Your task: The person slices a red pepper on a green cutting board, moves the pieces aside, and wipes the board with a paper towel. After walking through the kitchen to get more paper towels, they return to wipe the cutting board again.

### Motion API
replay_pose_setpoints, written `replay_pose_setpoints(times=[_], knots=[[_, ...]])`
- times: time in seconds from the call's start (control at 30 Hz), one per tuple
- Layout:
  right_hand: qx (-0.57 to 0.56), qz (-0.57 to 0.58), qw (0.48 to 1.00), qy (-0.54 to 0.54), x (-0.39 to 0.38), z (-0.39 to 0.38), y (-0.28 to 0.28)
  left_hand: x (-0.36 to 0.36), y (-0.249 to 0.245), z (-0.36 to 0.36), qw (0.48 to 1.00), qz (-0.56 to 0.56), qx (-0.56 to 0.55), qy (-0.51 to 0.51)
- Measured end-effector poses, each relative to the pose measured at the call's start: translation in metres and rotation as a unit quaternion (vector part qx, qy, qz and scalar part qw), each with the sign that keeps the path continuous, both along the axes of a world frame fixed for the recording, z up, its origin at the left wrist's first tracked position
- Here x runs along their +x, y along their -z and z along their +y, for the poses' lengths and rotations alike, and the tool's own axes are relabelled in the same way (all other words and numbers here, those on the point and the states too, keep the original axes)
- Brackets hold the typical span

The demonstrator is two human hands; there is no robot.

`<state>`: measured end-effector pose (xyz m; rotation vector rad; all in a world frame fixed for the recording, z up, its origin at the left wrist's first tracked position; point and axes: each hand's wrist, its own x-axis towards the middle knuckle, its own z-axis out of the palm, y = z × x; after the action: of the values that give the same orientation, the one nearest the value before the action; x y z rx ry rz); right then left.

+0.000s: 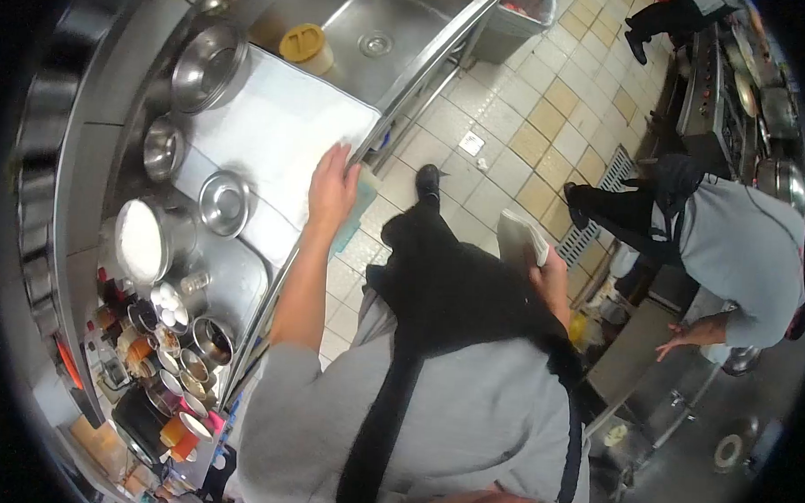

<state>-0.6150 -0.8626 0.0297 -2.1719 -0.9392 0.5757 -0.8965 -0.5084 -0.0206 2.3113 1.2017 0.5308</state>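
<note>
My left hand is at the edge of the counter, fingers stretched out over a white cloth spread flat there; nothing is gripped in it. At my right side, my right hand is closed around a folded white cloth, with part of the hand behind it. On the spread cloth, left of my left hand, sits a shallow steel bowl. Further left are a smaller steel bowl and a large one.
A sink holds a yellow-lidded tub. A pot of white powder or grains, eggs and several small containers crowd the counter's near left. A co-worker bends at the right; another person's legs show beyond.
</note>
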Motion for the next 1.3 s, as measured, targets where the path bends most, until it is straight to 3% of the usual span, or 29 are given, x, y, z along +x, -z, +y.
replay_pose_setpoints(times=[0.07,0.27,0.5,0.73,1.07,1.3], knots=[[-0.018,-0.024,0.999,-0.022,0.033,0.008,-0.004,0.032,0.014,0.023,0.999,0.031,0.011,0.030],[0.040,-0.020,0.986,0.163,0.098,0.070,-0.036,0.085,0.034,0.056,0.989,0.109,0.049,0.092],[0.015,-0.024,0.991,0.132,0.122,0.090,-0.005,0.095,0.037,0.056,0.980,0.172,0.061,0.076],[0.026,-0.029,0.996,0.081,0.141,0.115,-0.002,0.094,0.033,0.056,0.986,0.148,0.042,0.068],[0.033,0.039,0.980,0.193,0.193,0.092,-0.009,0.140,0.004,0.062,0.997,0.038,0.019,0.060],[0.075,0.010,0.994,0.078,0.263,0.159,0.017,0.215,-0.026,0.088,0.998,-0.006,0.006,0.060]])
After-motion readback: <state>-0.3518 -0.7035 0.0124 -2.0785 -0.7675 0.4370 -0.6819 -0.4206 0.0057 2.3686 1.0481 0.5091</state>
